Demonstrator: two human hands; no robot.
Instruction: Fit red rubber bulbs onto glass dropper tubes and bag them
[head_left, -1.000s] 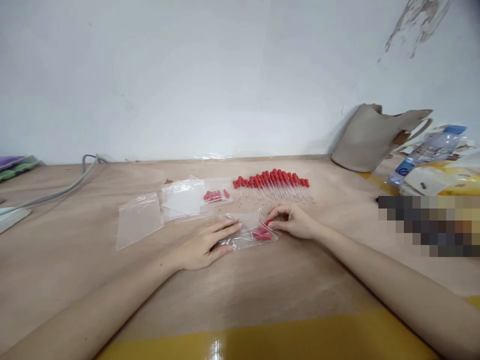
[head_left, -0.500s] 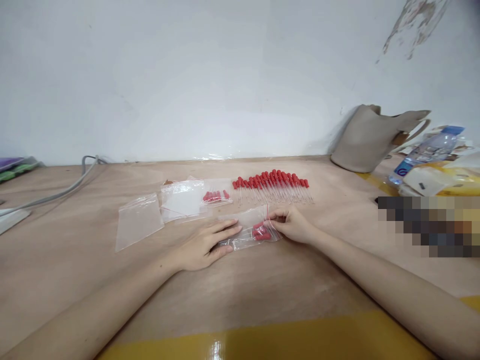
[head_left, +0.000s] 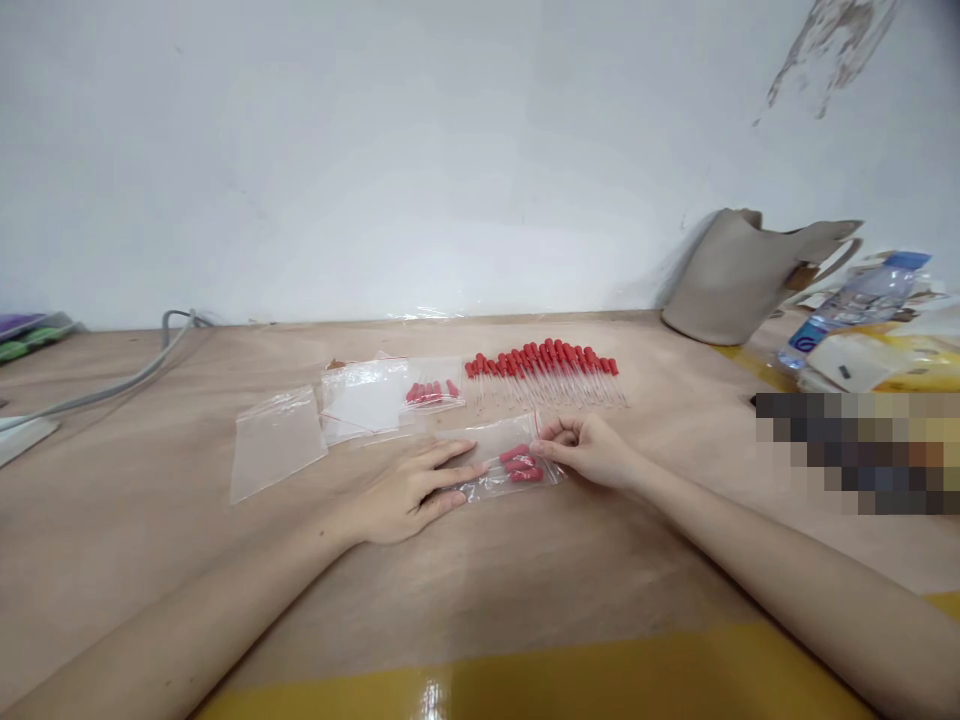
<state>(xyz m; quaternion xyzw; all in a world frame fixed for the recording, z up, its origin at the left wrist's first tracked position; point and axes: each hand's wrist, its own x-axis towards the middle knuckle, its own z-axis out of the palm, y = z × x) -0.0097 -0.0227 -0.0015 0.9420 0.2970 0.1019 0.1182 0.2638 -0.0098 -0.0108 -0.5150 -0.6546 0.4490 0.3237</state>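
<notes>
A clear zip bag [head_left: 491, 437] lies flat on the table, with several red-bulbed droppers [head_left: 519, 462] inside near its right end. My left hand [head_left: 409, 490] rests on the bag's left part, fingers spread and laid flat. At the bag's right end, beside the red zip line, my right hand [head_left: 589, 450] is closed in a pinch on the bag's edge. Just beyond the bag, several more droppers [head_left: 559, 365] lie side by side in a row, red bulbs toward the wall. Another small zip bag [head_left: 454, 370] with red-bulbed droppers lies left of that row.
Flat clear bags [head_left: 277, 445] and a bag with a white sheet [head_left: 367, 400] lie at the left. A grey cable [head_left: 142, 375] runs along the far left. At the right stand a beige jug-like container [head_left: 739, 280] and a tilted water bottle [head_left: 851, 305]. Yellow tape [head_left: 525, 670] crosses the front.
The droppers in the bag under my hands now lie a little more spread out. My right hand has shifted slightly along the bag's end; my left hand has stayed nearly in place.
</notes>
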